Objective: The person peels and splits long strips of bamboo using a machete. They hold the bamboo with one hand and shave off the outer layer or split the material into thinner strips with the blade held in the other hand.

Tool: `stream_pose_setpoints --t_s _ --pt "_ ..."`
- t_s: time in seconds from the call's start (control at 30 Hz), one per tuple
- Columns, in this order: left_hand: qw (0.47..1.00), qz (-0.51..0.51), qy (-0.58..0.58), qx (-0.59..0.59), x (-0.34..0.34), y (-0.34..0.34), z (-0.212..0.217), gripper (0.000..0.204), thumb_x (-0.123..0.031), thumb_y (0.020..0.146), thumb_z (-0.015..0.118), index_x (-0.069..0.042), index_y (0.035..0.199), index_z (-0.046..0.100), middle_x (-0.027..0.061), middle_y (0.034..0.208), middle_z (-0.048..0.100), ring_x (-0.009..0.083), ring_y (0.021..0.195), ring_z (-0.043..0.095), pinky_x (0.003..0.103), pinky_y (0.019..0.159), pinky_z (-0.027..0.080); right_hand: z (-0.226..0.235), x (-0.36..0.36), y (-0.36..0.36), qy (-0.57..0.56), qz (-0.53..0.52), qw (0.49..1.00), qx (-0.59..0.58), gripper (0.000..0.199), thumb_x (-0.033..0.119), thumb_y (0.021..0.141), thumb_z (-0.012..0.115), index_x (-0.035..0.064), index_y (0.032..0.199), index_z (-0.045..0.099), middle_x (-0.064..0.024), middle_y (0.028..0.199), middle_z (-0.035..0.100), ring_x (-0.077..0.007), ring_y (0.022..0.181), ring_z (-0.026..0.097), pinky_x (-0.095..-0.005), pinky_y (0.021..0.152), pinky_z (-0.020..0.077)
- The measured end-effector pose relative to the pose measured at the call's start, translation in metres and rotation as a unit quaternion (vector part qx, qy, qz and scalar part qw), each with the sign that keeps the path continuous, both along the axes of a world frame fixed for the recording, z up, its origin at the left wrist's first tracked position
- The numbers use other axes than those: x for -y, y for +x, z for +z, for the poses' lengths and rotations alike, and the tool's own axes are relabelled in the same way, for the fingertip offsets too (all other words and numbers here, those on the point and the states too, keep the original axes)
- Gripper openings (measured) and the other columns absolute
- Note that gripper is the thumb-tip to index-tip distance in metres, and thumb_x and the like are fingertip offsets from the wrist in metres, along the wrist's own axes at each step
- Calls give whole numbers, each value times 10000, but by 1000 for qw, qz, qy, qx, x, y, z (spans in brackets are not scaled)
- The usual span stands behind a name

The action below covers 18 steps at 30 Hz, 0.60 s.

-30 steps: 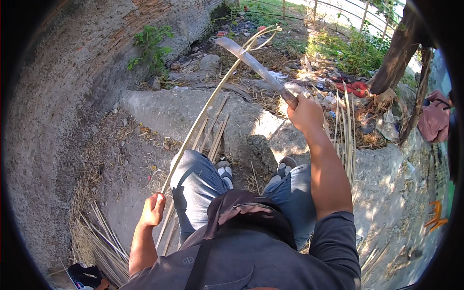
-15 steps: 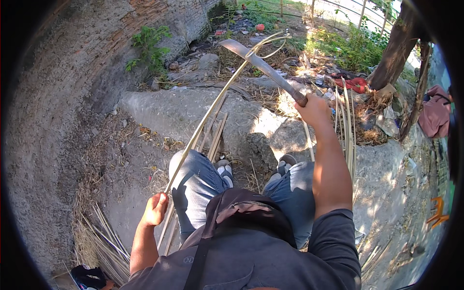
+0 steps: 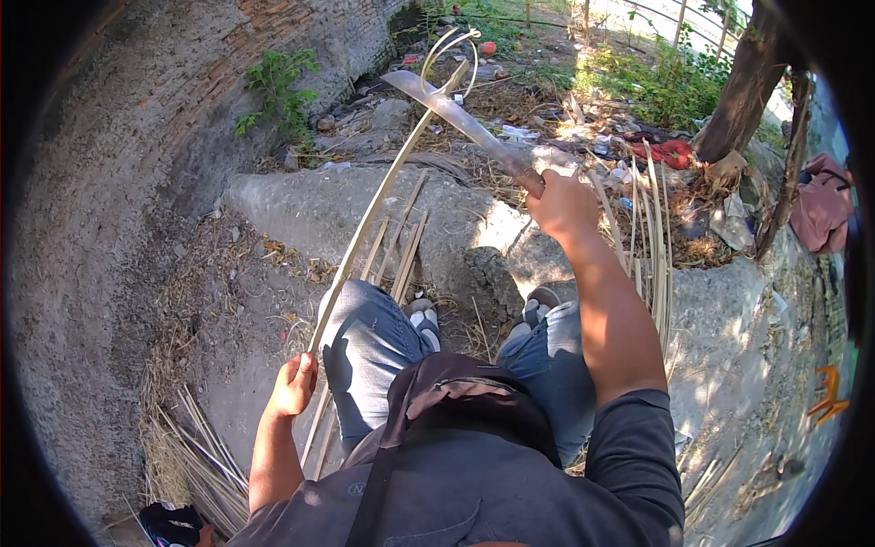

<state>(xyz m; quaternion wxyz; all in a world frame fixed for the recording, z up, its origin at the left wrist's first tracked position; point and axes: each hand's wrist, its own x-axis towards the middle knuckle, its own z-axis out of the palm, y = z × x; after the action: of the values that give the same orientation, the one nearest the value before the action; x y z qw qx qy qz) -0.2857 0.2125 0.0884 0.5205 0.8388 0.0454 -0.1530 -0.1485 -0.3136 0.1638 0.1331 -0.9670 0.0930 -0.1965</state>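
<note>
My left hand [image 3: 294,385] is closed around the lower part of a long pale bamboo strip [image 3: 369,219], beside my left knee. The strip slants up and away to the right. My right hand [image 3: 563,208] grips the handle of a machete [image 3: 460,117], held out at arm's length with its curved tip pointing to the far left. The blade crosses the strip near its far end. There a thin peeled sliver [image 3: 473,68] curls up into a loop. Whether the edge is sunk in the strip, I cannot tell.
Split bamboo strips lie between my feet [image 3: 407,260], at the right [image 3: 658,228] and at the lower left [image 3: 205,456]. A rough wall [image 3: 100,237] rises at the left. Rock [image 3: 310,205], a tree trunk [image 3: 743,87] and an orange chair [image 3: 828,395] are around me.
My right hand and the machete have moved left, and the blade has slid along the strip's far end. The sliver's loop now stands up instead of trailing right. My left hand has barely shifted.
</note>
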Motion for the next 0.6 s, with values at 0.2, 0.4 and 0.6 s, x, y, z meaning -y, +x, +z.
stream_pose_setpoints --t_s 0.2,0.4,0.6 --pt "999 -49 20 14 18 15 15 520 -460 1113 391 -72 800 537 -34 632 470 86 566 411 284 529 351 -14 -40 -4 -156 225 953 127 215 284 691 801 160 830 692 -58 729 721 -246 740 710 -381 787 478" --pt "995 -80 52 32 -14 -6 37 519 -437 1113 409 -58 784 542 -20 627 486 105 574 437 303 543 373 -23 -3 18 -100 154 976 121 174 274 733 762 135 809 691 -88 702 695 -307 744 696 -455 779 499" --pt "970 -89 206 89 -15 -12 72 462 -366 1105 436 -25 823 569 59 641 524 182 630 496 387 618 443 -33 30 17 74 -1 995 -61 250 304 827 696 75 924 720 -184 806 721 -385 814 707 -489 801 538"
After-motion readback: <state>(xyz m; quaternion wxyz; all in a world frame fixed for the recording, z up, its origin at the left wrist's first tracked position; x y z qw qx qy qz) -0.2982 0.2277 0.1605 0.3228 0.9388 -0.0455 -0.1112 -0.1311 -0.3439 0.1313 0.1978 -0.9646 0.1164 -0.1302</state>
